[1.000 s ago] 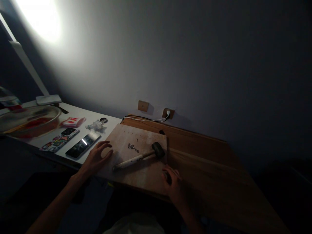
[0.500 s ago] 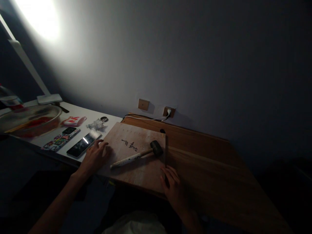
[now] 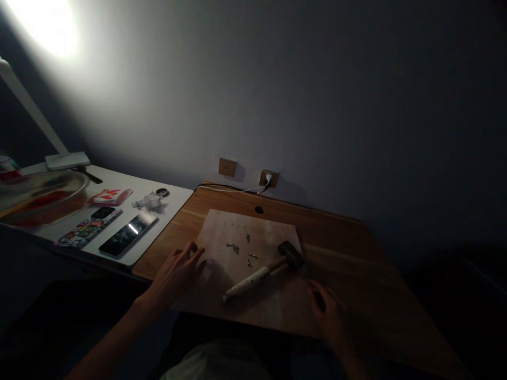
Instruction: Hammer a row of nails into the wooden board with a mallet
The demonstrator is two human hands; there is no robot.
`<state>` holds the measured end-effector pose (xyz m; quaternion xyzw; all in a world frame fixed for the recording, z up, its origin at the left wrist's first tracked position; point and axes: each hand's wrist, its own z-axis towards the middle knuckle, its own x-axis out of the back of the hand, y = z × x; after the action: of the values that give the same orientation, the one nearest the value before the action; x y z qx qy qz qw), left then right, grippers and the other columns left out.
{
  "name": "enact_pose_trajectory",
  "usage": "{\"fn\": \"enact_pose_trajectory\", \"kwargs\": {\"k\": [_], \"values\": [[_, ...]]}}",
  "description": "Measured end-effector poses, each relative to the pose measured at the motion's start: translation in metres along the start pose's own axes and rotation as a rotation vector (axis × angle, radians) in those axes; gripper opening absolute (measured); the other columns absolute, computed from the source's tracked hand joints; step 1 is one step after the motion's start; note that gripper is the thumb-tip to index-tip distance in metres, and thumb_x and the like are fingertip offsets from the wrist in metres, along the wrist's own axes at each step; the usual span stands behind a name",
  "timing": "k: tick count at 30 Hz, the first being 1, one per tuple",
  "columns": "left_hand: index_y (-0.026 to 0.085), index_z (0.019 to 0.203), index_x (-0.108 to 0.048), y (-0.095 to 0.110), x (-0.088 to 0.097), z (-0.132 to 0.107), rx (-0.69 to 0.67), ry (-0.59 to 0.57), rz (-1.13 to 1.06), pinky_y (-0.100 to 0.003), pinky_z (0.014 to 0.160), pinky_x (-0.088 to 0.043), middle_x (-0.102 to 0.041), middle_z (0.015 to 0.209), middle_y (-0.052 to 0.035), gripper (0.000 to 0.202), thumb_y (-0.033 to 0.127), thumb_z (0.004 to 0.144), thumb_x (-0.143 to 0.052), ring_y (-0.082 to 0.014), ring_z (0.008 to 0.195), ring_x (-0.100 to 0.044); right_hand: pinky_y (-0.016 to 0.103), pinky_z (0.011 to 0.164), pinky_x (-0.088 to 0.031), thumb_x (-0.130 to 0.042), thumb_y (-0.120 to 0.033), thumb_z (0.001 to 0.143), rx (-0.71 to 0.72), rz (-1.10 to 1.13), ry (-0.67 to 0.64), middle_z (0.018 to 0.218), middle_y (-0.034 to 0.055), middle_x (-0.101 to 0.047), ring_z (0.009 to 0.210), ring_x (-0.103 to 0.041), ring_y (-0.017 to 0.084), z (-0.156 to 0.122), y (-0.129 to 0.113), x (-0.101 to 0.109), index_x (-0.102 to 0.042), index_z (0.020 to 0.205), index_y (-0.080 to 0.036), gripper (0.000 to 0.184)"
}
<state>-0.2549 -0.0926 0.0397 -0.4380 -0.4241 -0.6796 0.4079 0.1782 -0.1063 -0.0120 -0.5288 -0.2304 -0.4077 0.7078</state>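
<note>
A pale wooden board [image 3: 273, 306] lies on the brown desk between my hands. My left hand [image 3: 180, 272] has its fingers bent at the board's left edge. At the right edge, in dim light, my right hand [image 3: 327, 309] is curled against the board. A mallet [image 3: 247, 283] with a black head and a whitish handle rests diagonally across the board, untouched. Behind its handle are several small metal nails or screws [image 3: 235, 248], scattered in loose groups. A row of small dark marks shows near the board's far edge.
On the white table [image 3: 176, 198] at left lie a phone [image 3: 127, 236], a patterned phone case [image 3: 87, 228], a red-and-white packet [image 3: 113, 197], crumpled plastic [image 3: 149, 202] and a tape roll [image 3: 162, 192]. A large clear bowl [image 3: 75, 198] stands farther left. Cables run to the wall socket [image 3: 269, 178].
The board has slid right, away from the white table, with both hands moving along at its edges. The mallet rode along, and the small metal pieces have shifted and spread on the board.
</note>
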Motion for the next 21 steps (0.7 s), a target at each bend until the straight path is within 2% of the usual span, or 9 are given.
{"fn": "enact_pose_trajectory", "kwargs": {"k": [3,5,7,10,12,14,15,18,21], "values": [[0.023,0.121,-0.065,0.010,-0.002,-0.001,-0.063,-0.018,-0.034,-0.037,0.082,-0.054,-0.063,0.117,-0.0107,0.028,0.028,0.099,-0.049,-0.0205,0.086,-0.067,0.043,0.079,-0.062,-0.046,-0.058,0.089,-0.089,-0.048,-0.007,0.096,0.0145,-0.080,0.086,-0.076,0.031,-0.005,0.026,0.023,-0.077,0.097,-0.023,0.048],[0.022,0.120,-0.065,0.015,-0.005,0.003,-0.103,-0.019,-0.001,-0.040,0.087,-0.054,-0.064,0.115,-0.0104,0.026,0.026,0.099,-0.050,-0.0230,0.094,-0.066,0.044,0.080,-0.061,-0.045,-0.058,0.089,-0.124,-0.073,-0.011,0.100,0.0154,-0.080,0.089,-0.076,0.032,-0.008,0.034,0.033,-0.077,0.099,-0.022,0.049],[0.021,0.121,-0.065,0.020,-0.013,0.013,-0.128,0.010,0.047,-0.047,0.097,-0.051,-0.064,0.119,-0.0124,0.026,0.029,0.099,-0.053,-0.0286,0.109,-0.063,0.046,0.085,-0.060,-0.043,-0.058,0.090,-0.139,-0.082,0.030,0.106,0.0168,-0.079,0.095,-0.075,0.033,-0.012,0.031,0.034,-0.075,0.104,-0.020,0.051],[0.019,0.135,-0.058,0.033,-0.032,0.036,-0.215,0.015,-0.002,-0.051,0.109,-0.044,-0.053,0.145,-0.0182,0.041,0.040,0.099,-0.055,-0.0334,0.134,-0.051,0.046,0.088,-0.059,-0.042,-0.060,0.093,-0.138,-0.020,0.083,0.113,0.0189,-0.077,0.100,-0.074,0.033,-0.018,0.007,0.025,-0.073,0.114,-0.017,0.057],[0.019,0.146,-0.049,0.046,-0.047,0.053,-0.319,-0.068,-0.088,-0.051,0.117,-0.038,-0.039,0.159,-0.0192,0.056,0.046,0.098,-0.056,-0.0345,0.147,-0.037,0.042,0.088,-0.059,-0.043,-0.059,0.095,-0.112,0.064,0.035,0.116,0.0166,-0.077,0.102,-0.074,0.031,-0.021,-0.018,0.017,-0.072,0.119,-0.019,0.055],[0.018,0.154,-0.040,0.060,-0.060,0.069,-0.403,-0.161,-0.163,-0.050,0.121,-0.033,-0.029,0.165,-0.0193,0.068,0.051,0.097,-0.056,-0.0351,0.153,-0.027,0.037,0.086,-0.059,-0.047,-0.058,0.096,-0.069,0.133,-0.113,0.117,0.0133,-0.077,0.104,-0.074,0.029,-0.022,-0.045,0.011,-0.069,0.129,-0.023,0.053],[0.017,0.156,-0.036,0.068,-0.065,0.076,-0.439,-0.198,-0.193,-0.050,0.122,-0.031,-0.027,0.166,-0.0197,0.072,0.051,0.097,-0.057,-0.0351,0.154,-0.024,0.035,0.083,-0.059,-0.047,-0.058,0.097,-0.057,0.154,-0.192,0.110,0.0116,-0.079,0.099,-0.075,0.028,-0.022,-0.057,0.010,-0.068,0.134,-0.025,0.054],[0.015,0.157,-0.036,0.089,-0.076,0.090,-0.537,-0.243,-0.268,-0.048,0.124,-0.028,-0.030,0.165,-0.0199,0.072,0.049,0.097,-0.058,-0.0341,0.155,-0.023,0.031,0.070,-0.055,-0.047,-0.060,0.097,-0.077,0.204,-0.365,0.082,0.0055,-0.077,0.074,-0.074,0.024,-0.018,-0.085,0.005,-0.066,0.138,-0.029,0.055],[0.016,0.153,-0.042,0.104,-0.080,0.094,-0.614,-0.214,-0.343,-0.048,0.124,-0.031,-0.039,0.161,-0.0183,0.063,0.043,0.098,-0.057,-0.0330,0.152,-0.032,0.029,0.063,-0.052,-0.048,-0.064,0.095,-0.134,0.260,-0.464,0.068,0.0032,-0.072,0.064,-0.071,0.023,-0.011,-0.099,-0.002,-0.068,0.136,-0.027,0.058]]}}
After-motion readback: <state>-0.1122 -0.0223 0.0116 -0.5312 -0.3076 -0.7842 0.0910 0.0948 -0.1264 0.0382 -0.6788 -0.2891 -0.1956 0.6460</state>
